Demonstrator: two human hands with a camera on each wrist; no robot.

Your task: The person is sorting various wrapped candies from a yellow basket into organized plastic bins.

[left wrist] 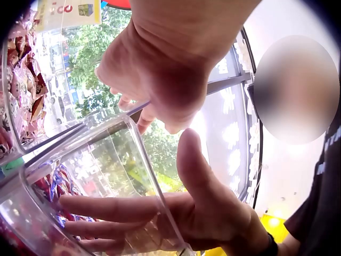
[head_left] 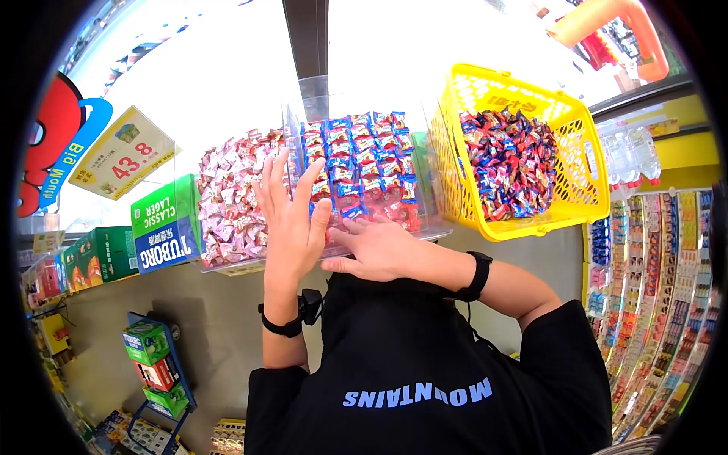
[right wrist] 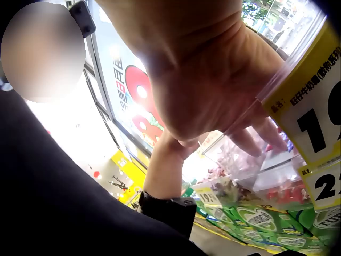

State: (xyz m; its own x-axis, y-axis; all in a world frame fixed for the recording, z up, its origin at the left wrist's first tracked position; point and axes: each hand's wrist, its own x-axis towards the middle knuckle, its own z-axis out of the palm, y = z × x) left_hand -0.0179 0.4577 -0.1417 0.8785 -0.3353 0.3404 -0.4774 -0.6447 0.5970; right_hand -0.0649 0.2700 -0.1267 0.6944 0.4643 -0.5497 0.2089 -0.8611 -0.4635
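Observation:
In the head view my left hand [head_left: 292, 220] is raised with spread fingers, between the pink-wrapped candies [head_left: 235, 189] and the blue-and-red wrapped candies [head_left: 360, 155]. Beside it, my right hand [head_left: 379, 246] lies palm down with fingers extended at the near edge of the clear bin [head_left: 428, 227]. Through the clear wall [left wrist: 146, 160] in the left wrist view, the right hand's [left wrist: 160, 221] straight fingers show near the candies. Neither hand visibly holds anything. The left hand [left wrist: 160, 69] fills the top there; the right hand [right wrist: 218, 80] fills the top of the right wrist view.
A yellow basket [head_left: 489, 220] of wrapped candies stands right of the bins. Green beer boxes [head_left: 163, 220] and a price sign [head_left: 125, 152] are at left. Candy shelves [head_left: 652, 280] stand at far right, and a blue cart [head_left: 178, 356] with boxes is at lower left.

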